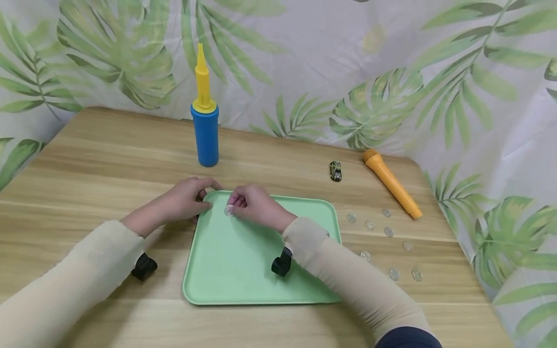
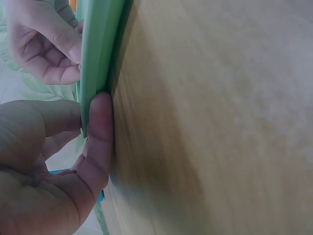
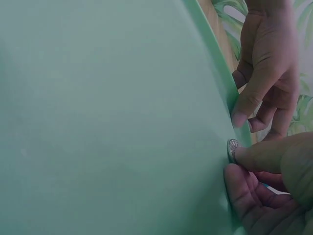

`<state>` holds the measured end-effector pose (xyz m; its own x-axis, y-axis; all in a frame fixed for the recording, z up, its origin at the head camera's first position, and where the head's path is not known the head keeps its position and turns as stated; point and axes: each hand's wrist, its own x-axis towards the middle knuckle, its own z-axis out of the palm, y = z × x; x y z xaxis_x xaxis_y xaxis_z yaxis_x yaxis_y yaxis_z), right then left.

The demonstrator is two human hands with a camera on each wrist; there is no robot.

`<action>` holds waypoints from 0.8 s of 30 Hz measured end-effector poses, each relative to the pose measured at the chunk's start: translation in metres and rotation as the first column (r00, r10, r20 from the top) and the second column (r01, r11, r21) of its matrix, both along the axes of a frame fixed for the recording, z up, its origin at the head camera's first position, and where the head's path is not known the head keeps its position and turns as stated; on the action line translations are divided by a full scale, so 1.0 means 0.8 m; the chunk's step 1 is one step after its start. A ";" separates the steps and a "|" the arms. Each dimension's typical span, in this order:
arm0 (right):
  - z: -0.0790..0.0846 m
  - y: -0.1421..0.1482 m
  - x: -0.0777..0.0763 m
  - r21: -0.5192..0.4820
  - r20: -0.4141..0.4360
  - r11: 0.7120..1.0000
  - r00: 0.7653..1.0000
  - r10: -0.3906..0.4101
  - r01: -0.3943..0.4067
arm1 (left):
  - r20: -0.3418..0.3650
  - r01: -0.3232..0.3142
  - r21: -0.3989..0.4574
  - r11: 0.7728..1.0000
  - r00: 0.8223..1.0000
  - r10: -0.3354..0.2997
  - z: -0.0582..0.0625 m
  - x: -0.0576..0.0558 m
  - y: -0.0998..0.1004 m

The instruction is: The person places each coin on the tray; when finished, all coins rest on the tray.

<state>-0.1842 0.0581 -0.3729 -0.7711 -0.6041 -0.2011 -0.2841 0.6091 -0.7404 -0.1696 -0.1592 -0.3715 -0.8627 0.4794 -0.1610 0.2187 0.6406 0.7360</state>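
Observation:
A light green tray (image 1: pixel 243 261) lies on the wooden table. At its far left corner my left hand (image 1: pixel 188 197) grips the rim, thumb on top and fingers curled beneath, as the left wrist view shows. Just right of it, my right hand (image 1: pixel 256 205) pinches a silvery coin (image 1: pixel 228 210) between thumb and fingers. The right wrist view has the coin (image 3: pixel 233 149) tilted up on edge, close to the tray's surface. Whether it touches the tray I cannot tell.
Several similar coins (image 1: pixel 388 232) lie scattered on the table right of the tray. Beyond them are an orange toy microphone (image 1: pixel 392 183) and a small toy car (image 1: pixel 335 171). A blue and yellow hand pump (image 1: pixel 206 137) stands upright behind the tray, before a leaf-patterned cloth (image 1: pixel 304 58).

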 end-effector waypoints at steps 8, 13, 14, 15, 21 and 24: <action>-0.003 -0.009 0.004 0.049 -0.061 0.999 0.998 0.006 -0.003 | 0.010 -0.007 0.018 1.000 1.000 0.007 -0.007 0.001 -0.005; -0.006 -0.010 0.003 0.065 -0.055 0.998 0.998 0.003 0.001 | 0.025 -0.015 0.027 1.000 1.000 0.015 -0.009 0.002 -0.006; -0.006 -0.010 0.003 0.068 -0.056 0.998 0.998 0.004 0.000 | 0.027 -0.018 0.028 0.999 0.999 0.018 -0.009 0.002 -0.007; -0.006 -0.010 0.002 0.070 -0.062 0.998 0.998 0.005 0.000 | 0.027 -0.022 0.028 0.999 0.999 0.021 -0.010 0.002 -0.007; -0.003 -0.007 0.000 0.062 -0.088 0.998 0.996 -0.008 0.013 | 0.020 -0.018 0.038 0.999 1.000 0.017 -0.010 -0.004 -0.007; 0.000 0.001 0.001 0.037 -0.074 0.999 0.997 -0.015 0.018 | 0.028 -0.013 0.044 0.999 1.000 0.012 -0.010 -0.006 -0.003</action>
